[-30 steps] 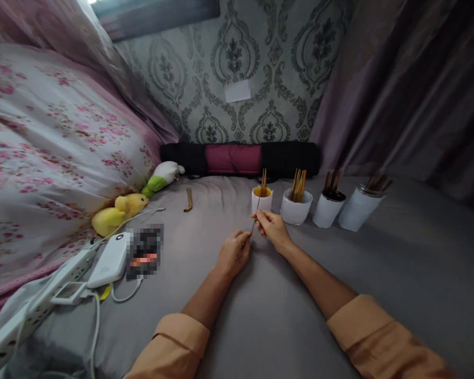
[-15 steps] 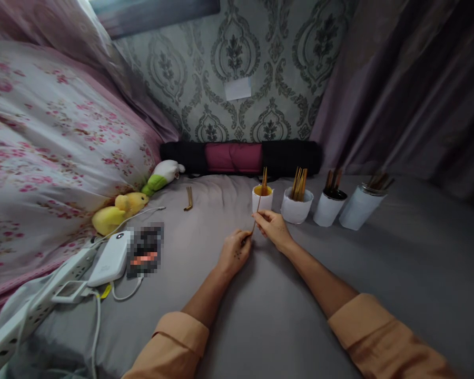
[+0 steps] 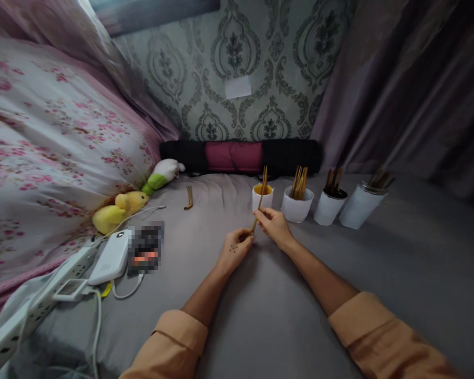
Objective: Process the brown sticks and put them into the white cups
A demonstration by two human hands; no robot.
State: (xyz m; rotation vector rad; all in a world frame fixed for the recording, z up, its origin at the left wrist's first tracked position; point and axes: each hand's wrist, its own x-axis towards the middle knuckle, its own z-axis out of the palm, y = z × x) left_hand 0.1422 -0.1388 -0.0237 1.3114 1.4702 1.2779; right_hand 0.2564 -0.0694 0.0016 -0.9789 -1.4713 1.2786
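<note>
A thin brown stick (image 3: 258,209) stands nearly upright between my two hands, over a grey bed sheet (image 3: 260,310). My left hand (image 3: 234,251) pinches its lower end, fingers closed. My right hand (image 3: 274,225) grips it a little higher, fingers closed too. Just behind the stick is a white cup with a yellow rim (image 3: 262,196) that holds a few similar sticks. To its right stand three more white cups (image 3: 296,204) (image 3: 328,205) (image 3: 361,207), each with sticks in it.
A loose pair of brown sticks (image 3: 188,198) lies on the sheet at left. Yellow and white-green plush toys (image 3: 120,209), a white power bank (image 3: 111,257), cables and a power strip (image 3: 31,310) lie along the floral bedding. A black and red roll (image 3: 240,157) lies against the wall.
The stick has risen and tilted so its tip now overlaps the yellow-rimmed cup. My left hand has turned slightly and lifted with it.
</note>
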